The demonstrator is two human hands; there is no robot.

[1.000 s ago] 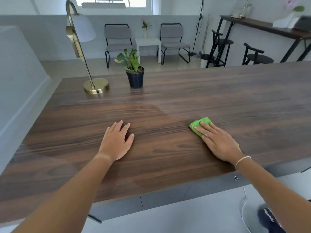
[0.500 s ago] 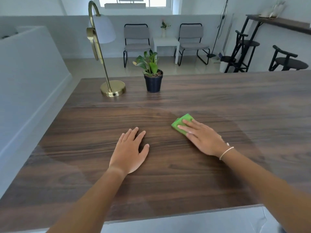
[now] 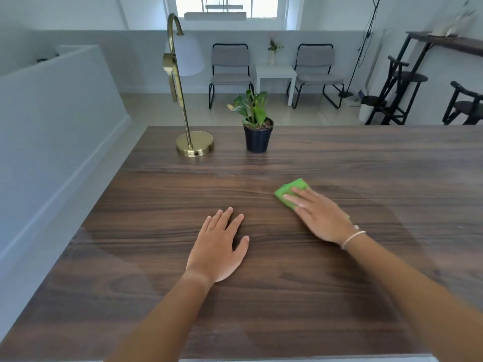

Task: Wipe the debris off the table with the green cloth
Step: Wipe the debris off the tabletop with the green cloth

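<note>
Head view centres on the green cloth (image 3: 290, 192), folded small and lying flat on the dark wooden table (image 3: 366, 165), a little right of the frame's middle. Pressing it down is the right hand (image 3: 317, 216), palm flat with fingers stretched over the cloth's lower right part, so only the upper left corner of the fabric shows; the hand is not curled around it, only laid on top. A thin pale bracelet (image 3: 352, 239) circles that wrist. Left of it and lower in the frame, the left hand (image 3: 219, 248) rests palm down on the bare wood, fingers spread and grasping nothing, well apart from the cloth. No debris can be made out on the grain. Toward the upper middle of the frame, at the table's far edge, a small potted plant (image 3: 257, 126) stands upright beside a brass lamp (image 3: 187, 100) with a round base.
</note>
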